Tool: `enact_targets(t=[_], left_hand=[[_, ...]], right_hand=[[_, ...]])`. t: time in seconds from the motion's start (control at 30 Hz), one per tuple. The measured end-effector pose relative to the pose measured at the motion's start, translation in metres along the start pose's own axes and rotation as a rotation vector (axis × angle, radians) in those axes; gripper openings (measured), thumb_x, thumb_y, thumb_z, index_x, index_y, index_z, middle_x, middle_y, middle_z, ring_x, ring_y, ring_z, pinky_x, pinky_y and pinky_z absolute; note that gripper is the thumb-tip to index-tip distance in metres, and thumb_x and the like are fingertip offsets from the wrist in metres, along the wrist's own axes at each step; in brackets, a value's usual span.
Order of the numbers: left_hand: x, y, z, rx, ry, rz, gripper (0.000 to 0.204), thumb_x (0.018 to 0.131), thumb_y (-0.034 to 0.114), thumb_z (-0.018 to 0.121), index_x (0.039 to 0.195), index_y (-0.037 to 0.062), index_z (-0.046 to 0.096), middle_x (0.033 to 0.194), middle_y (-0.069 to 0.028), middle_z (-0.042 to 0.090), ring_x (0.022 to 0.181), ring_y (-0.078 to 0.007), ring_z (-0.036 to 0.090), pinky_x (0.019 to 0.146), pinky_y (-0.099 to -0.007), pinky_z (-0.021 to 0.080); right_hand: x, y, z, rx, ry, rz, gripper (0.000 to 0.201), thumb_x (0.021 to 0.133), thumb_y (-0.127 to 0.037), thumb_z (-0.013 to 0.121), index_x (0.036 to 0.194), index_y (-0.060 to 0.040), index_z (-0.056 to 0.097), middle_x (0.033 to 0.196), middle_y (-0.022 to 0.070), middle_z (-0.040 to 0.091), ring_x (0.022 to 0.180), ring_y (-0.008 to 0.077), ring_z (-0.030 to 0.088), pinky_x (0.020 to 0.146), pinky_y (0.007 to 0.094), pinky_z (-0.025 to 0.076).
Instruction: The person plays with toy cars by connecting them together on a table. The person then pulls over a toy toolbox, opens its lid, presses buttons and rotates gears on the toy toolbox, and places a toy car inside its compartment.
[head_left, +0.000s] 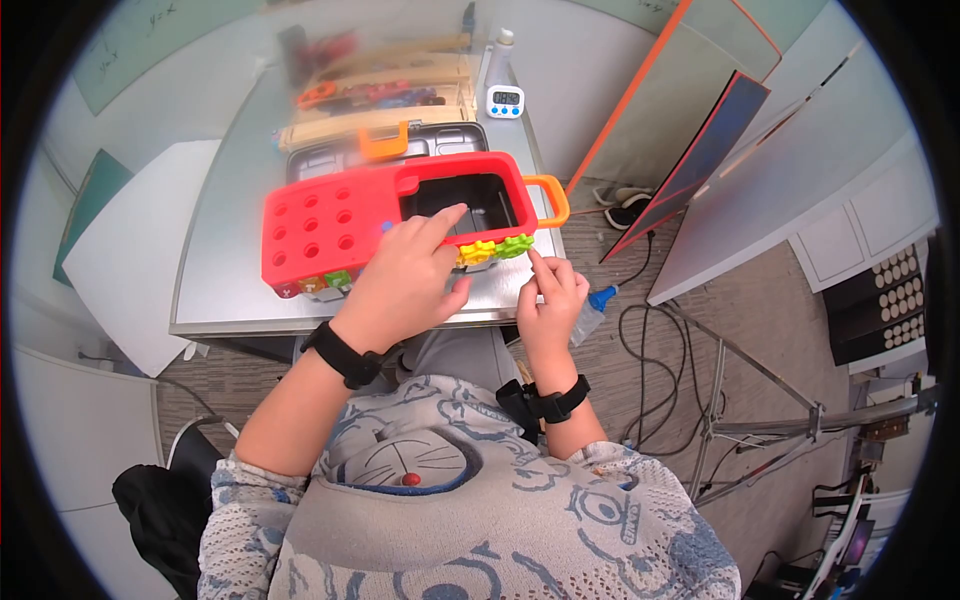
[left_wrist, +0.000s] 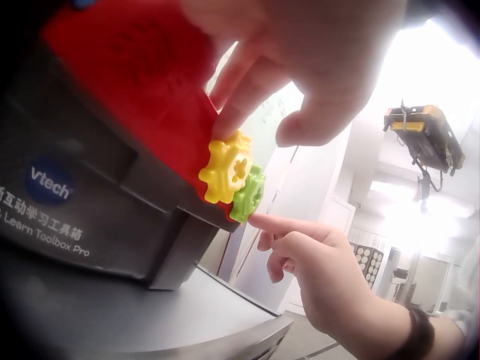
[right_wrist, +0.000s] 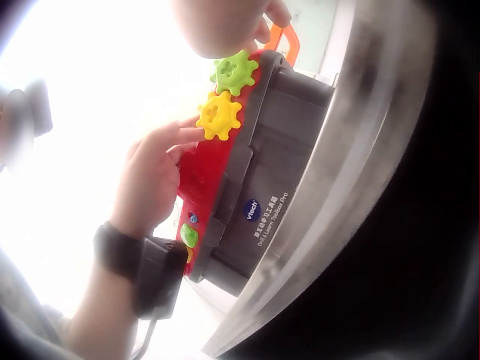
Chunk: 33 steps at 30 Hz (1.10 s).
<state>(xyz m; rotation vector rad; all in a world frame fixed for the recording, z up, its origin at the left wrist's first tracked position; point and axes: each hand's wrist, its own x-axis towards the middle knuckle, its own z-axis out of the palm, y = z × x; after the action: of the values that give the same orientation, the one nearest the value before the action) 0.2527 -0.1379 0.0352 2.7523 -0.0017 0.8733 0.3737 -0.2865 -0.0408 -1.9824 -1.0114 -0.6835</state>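
A toy toolbox with a red top (head_left: 375, 215) and a dark grey body (right_wrist: 274, 161) stands on the table. On the near side of its red rim sit a yellow toy gear (left_wrist: 227, 171) and a green toy gear (left_wrist: 249, 193), side by side. My left hand (head_left: 405, 270) reaches over the near rim, a fingertip at the yellow gear's edge and the thumb held apart. With its index finger extended, my right hand (head_left: 553, 300) touches the green gear; its other fingers are bent and hold nothing. An orange handle (head_left: 553, 200) sticks out at the toolbox's right end.
Behind the toolbox lie a grey tray (head_left: 455, 138) and a wooden rack (head_left: 350, 128) with colourful pieces, partly blurred. A white digital timer (head_left: 505, 101) stands at the back right. The metal table's front edge (head_left: 250, 328) runs just under the toolbox. Cables (head_left: 655, 370) lie on the floor.
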Motion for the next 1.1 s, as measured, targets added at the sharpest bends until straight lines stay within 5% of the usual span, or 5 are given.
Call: enact_targets(t=[0.27,0.53,0.87,1.1], left_hand=[[0.0,0.0,-0.004,-0.052,-0.008,0.023,0.032,0.064,0.01,0.067,0.094,0.0006,0.059,0.123,-0.0119,0.048,0.087,-0.027,0.052,0.076,-0.0363,0.043],[0.001,0.007,0.0,0.144,-0.131,0.059,0.055,0.062,0.023,0.069,0.114,0.0147,0.054,0.124,-0.0082,0.047,0.098,-0.0244,0.045,0.078,-0.0384,0.035],[0.002,0.009,0.001,0.214,-0.18,0.059,0.058,0.063,0.024,0.069,0.118,0.0163,0.052,0.119,-0.0086,0.049,0.099,-0.0242,0.044,0.078,-0.0373,0.033],[0.001,0.002,-0.002,0.065,-0.107,0.036,0.041,0.065,0.016,0.066,0.102,0.0043,0.053,0.115,-0.0108,0.052,0.098,-0.0269,0.047,0.082,-0.0385,0.037]], right_hand=[[0.006,-0.006,-0.002,0.079,0.021,-0.004,0.041,0.066,0.002,0.054,0.106,-0.0049,0.061,0.081,0.0053,0.054,0.077,0.019,0.053,0.078,0.034,0.034],[0.011,-0.023,-0.002,0.16,-0.033,-0.035,0.047,0.066,0.002,0.054,0.112,-0.0062,0.059,0.077,0.004,0.052,0.076,0.018,0.052,0.077,0.0332,0.034],[0.01,-0.022,-0.002,0.1,-0.054,-0.044,0.05,0.064,0.002,0.055,0.112,-0.0099,0.06,0.075,0.0019,0.05,0.074,0.0159,0.051,0.075,0.0331,0.033],[0.002,0.001,0.0,0.046,0.006,0.014,0.043,0.065,0.001,0.055,0.106,-0.0091,0.062,0.075,0.0018,0.052,0.073,0.0161,0.052,0.076,0.0323,0.033]])
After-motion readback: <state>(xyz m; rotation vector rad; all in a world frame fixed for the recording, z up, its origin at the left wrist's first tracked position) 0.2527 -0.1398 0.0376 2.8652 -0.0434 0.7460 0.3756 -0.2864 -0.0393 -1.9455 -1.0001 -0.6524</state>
